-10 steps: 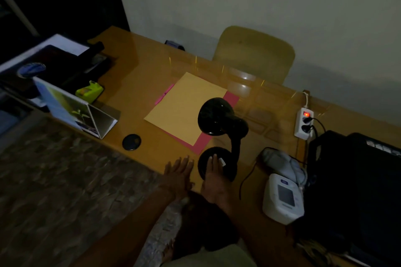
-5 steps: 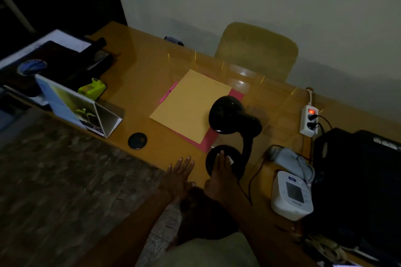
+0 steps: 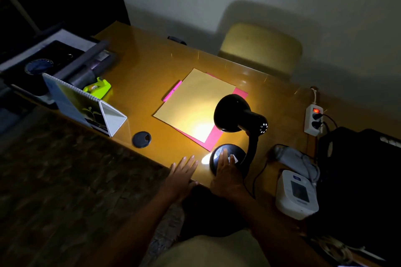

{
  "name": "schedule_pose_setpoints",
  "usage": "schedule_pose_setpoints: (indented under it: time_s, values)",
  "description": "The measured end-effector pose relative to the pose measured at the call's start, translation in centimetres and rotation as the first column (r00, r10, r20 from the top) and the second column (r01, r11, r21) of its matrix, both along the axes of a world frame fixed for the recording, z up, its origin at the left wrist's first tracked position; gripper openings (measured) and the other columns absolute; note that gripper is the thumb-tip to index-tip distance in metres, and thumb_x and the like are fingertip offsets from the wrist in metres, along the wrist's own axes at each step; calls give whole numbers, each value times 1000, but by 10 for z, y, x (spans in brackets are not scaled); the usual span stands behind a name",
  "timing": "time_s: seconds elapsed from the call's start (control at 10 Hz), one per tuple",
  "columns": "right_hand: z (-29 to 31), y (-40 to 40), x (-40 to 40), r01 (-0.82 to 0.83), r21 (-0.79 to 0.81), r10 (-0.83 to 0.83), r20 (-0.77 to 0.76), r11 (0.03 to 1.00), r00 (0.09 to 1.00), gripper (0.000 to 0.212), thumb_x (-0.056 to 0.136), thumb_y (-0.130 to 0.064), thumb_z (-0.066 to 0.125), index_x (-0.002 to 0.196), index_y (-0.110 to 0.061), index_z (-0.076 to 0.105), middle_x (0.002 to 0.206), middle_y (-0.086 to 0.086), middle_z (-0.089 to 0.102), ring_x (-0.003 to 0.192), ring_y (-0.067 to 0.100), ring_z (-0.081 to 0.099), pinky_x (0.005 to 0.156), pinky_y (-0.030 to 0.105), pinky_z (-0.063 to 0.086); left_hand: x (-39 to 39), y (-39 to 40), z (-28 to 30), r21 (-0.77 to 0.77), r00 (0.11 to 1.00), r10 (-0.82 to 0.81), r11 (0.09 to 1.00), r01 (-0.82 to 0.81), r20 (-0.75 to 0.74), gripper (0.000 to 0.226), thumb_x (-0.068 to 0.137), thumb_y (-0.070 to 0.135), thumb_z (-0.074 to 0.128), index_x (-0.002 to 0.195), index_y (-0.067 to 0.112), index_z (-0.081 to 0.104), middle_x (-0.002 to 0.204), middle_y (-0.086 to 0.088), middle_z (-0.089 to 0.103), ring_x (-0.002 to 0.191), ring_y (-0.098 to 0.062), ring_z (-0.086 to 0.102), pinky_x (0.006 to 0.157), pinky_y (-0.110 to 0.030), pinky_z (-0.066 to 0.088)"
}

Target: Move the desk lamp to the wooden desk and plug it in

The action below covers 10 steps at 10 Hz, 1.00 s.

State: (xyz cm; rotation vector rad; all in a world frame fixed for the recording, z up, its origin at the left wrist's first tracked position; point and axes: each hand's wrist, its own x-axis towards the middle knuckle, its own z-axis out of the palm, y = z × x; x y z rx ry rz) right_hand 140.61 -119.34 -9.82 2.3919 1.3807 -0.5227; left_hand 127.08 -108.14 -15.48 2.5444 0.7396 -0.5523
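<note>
The black desk lamp point(image 3: 236, 119) stands on the wooden desk point(image 3: 149, 71) near its front edge, lit, its shade throwing a bright patch onto the tan sheet below. My right hand point(image 3: 225, 174) rests flat on the lamp's round base, fingertips at the white switch. My left hand point(image 3: 182, 176) lies flat on the desk edge just left of the base, fingers spread, holding nothing. The lamp's black cord point(image 3: 258, 178) runs from the base toward the right. A white power strip point(image 3: 313, 119) with a red light and two black plugs lies at the desk's right.
A tan sheet point(image 3: 195, 102) on a pink folder with a pink pen lies behind the lamp. Left: a standing calendar point(image 3: 84, 108), green tape dispenser point(image 3: 97, 89), round black cap point(image 3: 141, 139). Right: a white blood pressure monitor point(image 3: 297, 194) and a black bag point(image 3: 358, 180). A chair point(image 3: 260, 47) stands beyond the desk.
The lamp has come on and now lights the sheet and desk; before it was dark. Both hands stay in the same places, right on the base, left on the desk edge.
</note>
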Motion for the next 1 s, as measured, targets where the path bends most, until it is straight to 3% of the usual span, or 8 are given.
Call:
schedule_pose_setpoints:
  time_s: [0.1,0.5,0.7,0.8,0.9,1.0]
  values:
    - [1,0,3,40,20,-38,-58,999,998,93,95,-39,52,155,10,0,164,30,-5,154,42,-2,126,47,6,1,1,5,0,1000,-9,1000,9,-12,75,98,45,45,157,22,5,167,-3,-6,154,-29,-3,119,-60,8]
    - [11,-1,5,-32,11,32,4,999,999,89,98,-39,47,154,13,2,163,32,-6,154,40,-3,126,46,2,4,-2,17,-10,998,4,1000,-4,-55,73,99,41,45,157,20,5,167,-3,-6,154,-29,-2,119,-59,8]
    - [9,-1,2,92,84,-76,-176,992,981,88,98,-30,55,156,8,1,165,27,-3,154,40,1,126,46,7,4,-3,21,-38,999,33,999,-35,-34,73,99,37,48,157,20,7,167,-4,-3,154,-29,-1,120,-58,8]
    - [13,1,1,173,79,-150,-233,982,961,83,105,-35,44,157,2,-9,166,23,-12,154,39,-6,126,46,5,-3,-6,22,-30,995,85,996,-83,44,71,101,46,39,157,17,7,167,-7,-2,154,-29,2,124,-52,10]
    - [19,-3,3,161,46,-143,-271,986,952,94,102,-34,53,157,2,-14,166,19,-16,155,38,-9,123,44,23,-14,-6,33,-103,999,47,994,-48,-6,108,67,74,-5,156,12,-4,164,-12,-15,153,-31,-7,123,-49,9]
    - [25,-2,2,172,23,-158,-278,985,947,102,97,-38,59,157,0,-13,166,16,-18,155,37,-10,122,45,26,-25,-4,37,-97,989,131,988,-124,64,92,83,67,3,155,10,-3,164,-15,-15,153,-34,-8,124,-43,9]
